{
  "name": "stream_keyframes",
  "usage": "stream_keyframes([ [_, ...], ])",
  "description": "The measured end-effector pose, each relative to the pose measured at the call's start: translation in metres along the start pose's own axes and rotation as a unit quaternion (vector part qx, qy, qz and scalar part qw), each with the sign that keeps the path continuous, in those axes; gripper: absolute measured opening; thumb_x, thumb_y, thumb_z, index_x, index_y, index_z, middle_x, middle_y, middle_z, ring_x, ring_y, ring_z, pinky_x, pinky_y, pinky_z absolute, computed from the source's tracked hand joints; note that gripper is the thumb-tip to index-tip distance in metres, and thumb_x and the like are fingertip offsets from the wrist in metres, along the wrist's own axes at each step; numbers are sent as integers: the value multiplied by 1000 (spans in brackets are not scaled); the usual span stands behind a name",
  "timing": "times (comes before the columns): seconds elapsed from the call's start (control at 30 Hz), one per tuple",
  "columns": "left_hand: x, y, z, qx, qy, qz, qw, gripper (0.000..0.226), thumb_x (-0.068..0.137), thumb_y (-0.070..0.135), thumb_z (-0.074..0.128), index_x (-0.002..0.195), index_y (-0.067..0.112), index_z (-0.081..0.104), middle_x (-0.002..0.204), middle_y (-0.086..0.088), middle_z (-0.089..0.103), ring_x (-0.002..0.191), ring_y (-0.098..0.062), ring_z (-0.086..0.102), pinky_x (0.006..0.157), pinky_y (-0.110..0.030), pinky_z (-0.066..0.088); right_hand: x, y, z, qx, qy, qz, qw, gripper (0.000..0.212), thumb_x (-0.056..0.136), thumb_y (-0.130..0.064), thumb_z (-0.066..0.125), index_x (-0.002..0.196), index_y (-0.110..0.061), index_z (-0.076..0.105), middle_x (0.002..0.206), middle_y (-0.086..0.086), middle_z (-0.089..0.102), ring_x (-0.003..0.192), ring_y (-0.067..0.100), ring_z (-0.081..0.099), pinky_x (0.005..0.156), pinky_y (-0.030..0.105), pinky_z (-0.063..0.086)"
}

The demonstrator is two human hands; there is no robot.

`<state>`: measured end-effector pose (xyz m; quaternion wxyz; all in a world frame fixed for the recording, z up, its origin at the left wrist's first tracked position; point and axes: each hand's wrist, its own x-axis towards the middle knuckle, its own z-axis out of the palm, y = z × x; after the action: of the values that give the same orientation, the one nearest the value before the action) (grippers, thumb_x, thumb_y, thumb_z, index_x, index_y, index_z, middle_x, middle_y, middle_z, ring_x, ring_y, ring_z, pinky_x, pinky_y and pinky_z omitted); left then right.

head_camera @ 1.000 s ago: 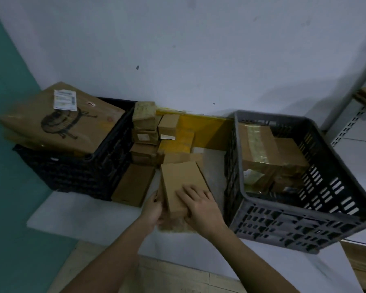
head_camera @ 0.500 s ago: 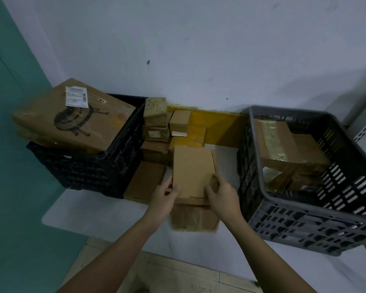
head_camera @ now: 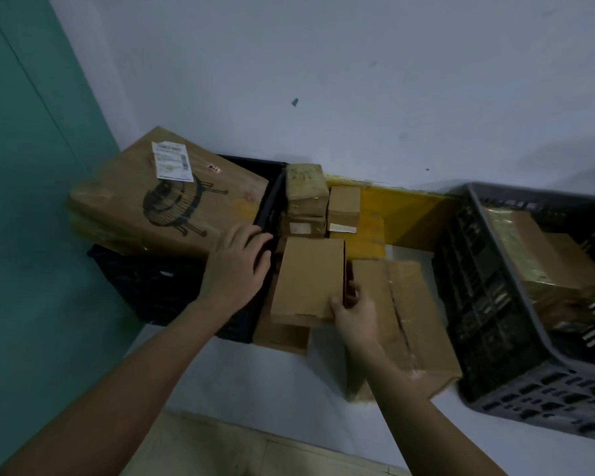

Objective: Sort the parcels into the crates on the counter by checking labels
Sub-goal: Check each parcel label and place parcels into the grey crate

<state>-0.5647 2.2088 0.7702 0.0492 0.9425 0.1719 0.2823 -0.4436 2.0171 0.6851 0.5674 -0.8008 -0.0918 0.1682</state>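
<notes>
Head view: the left hand [head_camera: 236, 266] has let go of the plain box [head_camera: 308, 278], fingers now loosely spread against the black crate [head_camera: 172, 286]. The right hand [head_camera: 352, 310] alone pinches its near-right corner, between crates, no label showing.

crates [head_camera: 172, 286]: 2 | hands [head_camera: 236, 266]: 2 | parcels [head_camera: 308, 280]: exact count unclear

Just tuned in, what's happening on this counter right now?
A person is sorting parcels. The right hand grips the near corner of a plain box that sits atop other parcels between the two crates. The left hand rests on the black crate rim, beside the big labelled box lying across it. The grey crate already holds several parcels.
</notes>
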Motion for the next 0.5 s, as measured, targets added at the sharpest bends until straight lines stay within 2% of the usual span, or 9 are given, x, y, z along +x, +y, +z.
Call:
stream_keyframes([
  [0.07, -5, -30, 11, 73, -70, 30, 994, 37, 100, 32, 51, 132, 15, 62, 137, -8, 57, 131, -31, 46, 110, -51, 34, 4, 9, 22, -45, -2, 23, 999, 54, 95, -21, 65, 144, -20, 43, 137, -1, 57, 127, 22, 56, 103, 45, 50],
  [0.13, -16, -53, 29, 101, -93, 53, 989, 38, 101, 34, 49, 133, 18, 62, 137, -6, 58, 131, -28, 47, 113, -51, 30, 9, 20, 39, -80, 5, 44, 996, 47, 95, -15, 64, 139, -16, 47, 134, 5, 60, 124, 26, 58, 103, 47, 51],
  [0.3, -20, -71, 63, 56, 43, 71, 995, 29, 94, 25, 54, 114, 17, 72, 121, -7, 69, 117, -26, 58, 107, -46, 38, 22, 45, 73, -120, -6, 90, 989, 40, 95, -10, 64, 132, -16, 52, 128, 5, 62, 119, 26, 62, 97, 48, 55],
  [0.4, -21, -73, 70, 44, 83, 76, 993, 28, 91, 23, 56, 112, 17, 74, 120, -7, 70, 115, -26, 62, 106, -46, 41, 32, 54, 92, -175, -10, 90, 980, 40, 96, -13, 63, 133, -15, 50, 128, 5, 61, 116, 24, 61, 95, 41, 55],
  [0.5, -21, -74, 71, 37, 100, 71, 992, 28, 89, 21, 58, 110, 17, 75, 119, -7, 71, 114, -26, 63, 104, -47, 43, 41, 67, 103, -276, -54, 99, 954, 32, 99, -12, 56, 129, -11, 48, 117, 8, 60, 98, 21, 63, 78, 35, 57],
])
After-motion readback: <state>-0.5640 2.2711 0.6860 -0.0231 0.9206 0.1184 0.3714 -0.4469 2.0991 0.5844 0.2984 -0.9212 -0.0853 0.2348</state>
